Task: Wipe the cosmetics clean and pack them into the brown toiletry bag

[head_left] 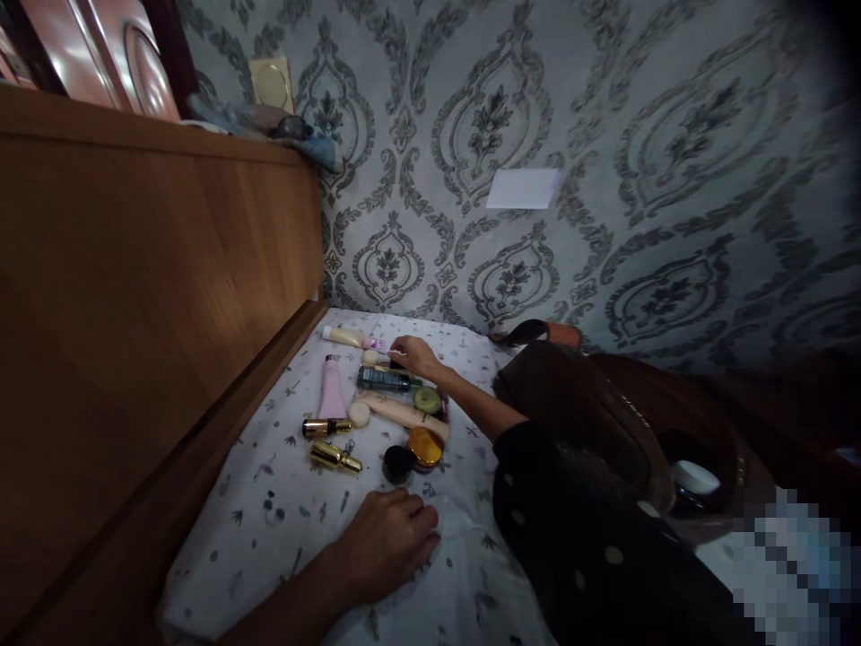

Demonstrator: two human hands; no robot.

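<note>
My right hand (pixel 413 355) reaches to the far side of the sheet, fingers pinched at the pink end of a squeeze tube (pixel 346 336); the fingertips show only in part. Just below it lie a small pale round lid (pixel 370 357) and a dark green bottle (pixel 387 379). My left hand (pixel 390 545) rests on the sheet with its fingers curled in, palm hidden. Nearest to it are a black round jar (pixel 398 464), an amber-lidded jar (pixel 426 447) and a gold bottle (pixel 334 456).
On the patterned sheet (pixel 256 547) also lie a pink tube (pixel 332 390), a black-and-gold lipstick-like tube (pixel 326 428), a long beige tube (pixel 404 414) and a green round jar (pixel 427 399). A wooden panel (pixel 161 233) borders the left; a brown bag (pixel 571 404) sits right.
</note>
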